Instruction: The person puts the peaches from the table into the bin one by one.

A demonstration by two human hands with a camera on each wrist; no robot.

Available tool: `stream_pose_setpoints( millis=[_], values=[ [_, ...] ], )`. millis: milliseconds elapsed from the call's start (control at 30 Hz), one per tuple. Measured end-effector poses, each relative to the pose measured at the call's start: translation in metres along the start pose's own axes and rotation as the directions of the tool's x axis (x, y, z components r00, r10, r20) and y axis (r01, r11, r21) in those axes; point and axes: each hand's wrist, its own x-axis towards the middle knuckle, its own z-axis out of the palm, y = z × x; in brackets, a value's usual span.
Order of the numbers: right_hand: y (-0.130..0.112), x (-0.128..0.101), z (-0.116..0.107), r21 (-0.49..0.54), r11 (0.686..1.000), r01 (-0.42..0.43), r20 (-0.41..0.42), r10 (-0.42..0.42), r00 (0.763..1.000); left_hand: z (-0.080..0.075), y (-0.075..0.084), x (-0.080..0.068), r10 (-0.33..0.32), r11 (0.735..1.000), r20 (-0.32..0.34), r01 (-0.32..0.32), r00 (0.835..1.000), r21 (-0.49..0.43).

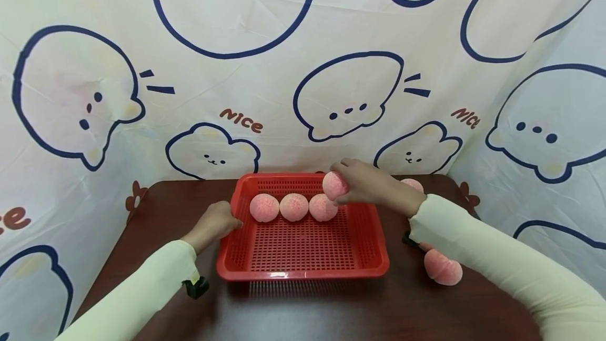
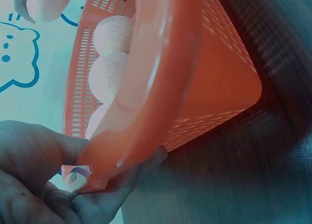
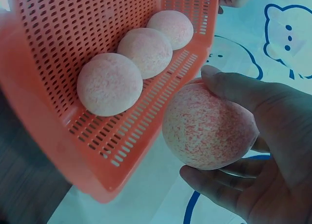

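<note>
A red plastic basket point(image 1: 303, 246) with perforated walls stands on the table, and three pink peaches point(image 1: 294, 207) sit in a row along its far side. My left hand point(image 1: 215, 225) grips the basket's left rim, thumb on one side and fingers curled round the other, as the left wrist view shows. In my right hand point(image 1: 362, 183) a fourth-looking, speckled pink peach point(image 3: 209, 126) is held between thumb and fingers. That peach is above the basket's far right part, overlapping the rightmost peach in the head view.
On the dark brown table point(image 1: 180, 309), right of the basket, lies a peach point(image 1: 443, 267). Another peach point(image 1: 413, 185) shows partly behind my right forearm. A white cloth point(image 1: 265, 88) with blue cartoon outlines hangs behind and beside the table.
</note>
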Motion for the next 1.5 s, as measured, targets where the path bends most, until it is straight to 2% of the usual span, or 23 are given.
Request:
stream_pose_setpoints(
  millis=[600,933,1133,1367,1500],
  values=[
    [-0.028,0.026,0.015,-0.026,0.990,0.142,0.004,-0.142,0.990,-0.001,-0.001,-0.004,0.012,1.000,-0.003,-0.012,1.000,-0.017],
    [-0.050,0.048,0.033,-0.091,0.989,0.120,0.027,-0.118,0.993,-0.002,0.000,-0.004,0.013,1.000,-0.004,-0.013,1.000,-0.020],
    [-0.062,0.061,0.039,-0.108,0.990,0.087,0.077,-0.079,0.994,-0.001,0.001,-0.003,0.013,1.000,-0.003,-0.013,1.000,-0.019],
    [-0.077,0.074,0.047,-0.038,0.993,0.113,0.125,-0.108,0.986,0.000,0.000,-0.001,-0.008,1.000,0.001,0.008,1.000,-0.028],
    [-0.089,0.078,0.054,-0.033,0.991,0.130,0.150,-0.123,0.981,0.000,0.001,-0.002,-0.008,0.999,0.003,0.008,1.000,-0.042]
  ],
)
